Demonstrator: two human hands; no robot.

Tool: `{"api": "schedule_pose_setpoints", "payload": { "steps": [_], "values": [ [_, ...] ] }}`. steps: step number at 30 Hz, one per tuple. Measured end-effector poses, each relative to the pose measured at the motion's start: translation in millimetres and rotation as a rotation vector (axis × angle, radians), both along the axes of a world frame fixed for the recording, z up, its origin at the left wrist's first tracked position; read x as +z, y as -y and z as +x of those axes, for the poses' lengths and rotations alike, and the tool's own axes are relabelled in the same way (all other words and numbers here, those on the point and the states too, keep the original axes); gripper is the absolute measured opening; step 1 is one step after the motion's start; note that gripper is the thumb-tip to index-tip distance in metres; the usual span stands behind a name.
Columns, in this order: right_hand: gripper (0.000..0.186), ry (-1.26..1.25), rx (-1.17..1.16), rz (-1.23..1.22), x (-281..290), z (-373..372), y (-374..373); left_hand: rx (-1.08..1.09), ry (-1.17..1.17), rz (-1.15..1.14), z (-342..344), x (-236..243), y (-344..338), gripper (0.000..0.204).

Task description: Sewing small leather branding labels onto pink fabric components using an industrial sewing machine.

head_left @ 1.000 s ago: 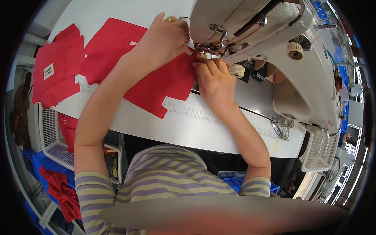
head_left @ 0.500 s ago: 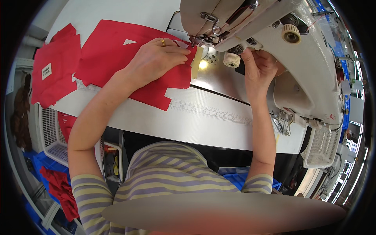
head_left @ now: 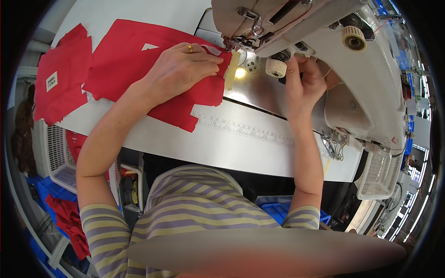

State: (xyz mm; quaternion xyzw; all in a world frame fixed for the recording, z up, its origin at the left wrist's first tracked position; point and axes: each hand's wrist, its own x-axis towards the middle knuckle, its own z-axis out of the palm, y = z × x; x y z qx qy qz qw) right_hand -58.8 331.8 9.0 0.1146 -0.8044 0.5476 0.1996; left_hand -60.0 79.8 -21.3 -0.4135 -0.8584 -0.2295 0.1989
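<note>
My left hand point(head_left: 185, 69), with a ring on one finger, rests on a red fabric piece point(head_left: 125, 58) beside the sewing machine's needle area point(head_left: 238, 44). Its fingers are bent together and press the cloth; a small white patch point(head_left: 213, 50) shows by the fingertips. Yellow tape point(head_left: 232, 69) runs along the cloth's right edge. Under the machine arm point(head_left: 361, 78), my right hand point(head_left: 306, 81) has its thumb up and fingers curled beside a white ribbed knob point(head_left: 276, 68). The fingertips are partly hidden, so what they hold, if anything, cannot be made out.
Another red piece with a pale label point(head_left: 62, 78) lies at the left of the white table point(head_left: 232, 148), which has a printed ruler. White baskets point(head_left: 60, 157) hang at left and right point(head_left: 380, 176). Metal tools point(head_left: 334, 144) lie by the machine base. Red cloth point(head_left: 69, 227) hangs lower left.
My right hand has shifted slightly, its fingers now more curled away from the thumb. The left hand and red fabric look almost the same; the whole view has shifted a little.
</note>
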Motion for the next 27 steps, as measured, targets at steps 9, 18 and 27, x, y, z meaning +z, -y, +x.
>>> {"api": "schedule_pose_setpoints", "payload": {
  "steps": [9,18,27],
  "values": [
    [0.032,-0.212,0.243,0.793,-31.8,7.6,21.7,0.009,-0.018,-0.025,-1.5,-4.6,-2.1,0.016],
    [0.034,-0.317,0.214,0.848,-33.4,2.3,20.2,0.03,-0.067,0.046,-3.9,-16.2,-6.6,0.017],
    [0.026,-0.217,0.169,0.82,-31.5,5.2,17.1,0.056,-0.037,0.075,-21.9,-17.2,-8.9,0.015]
  ]
}}
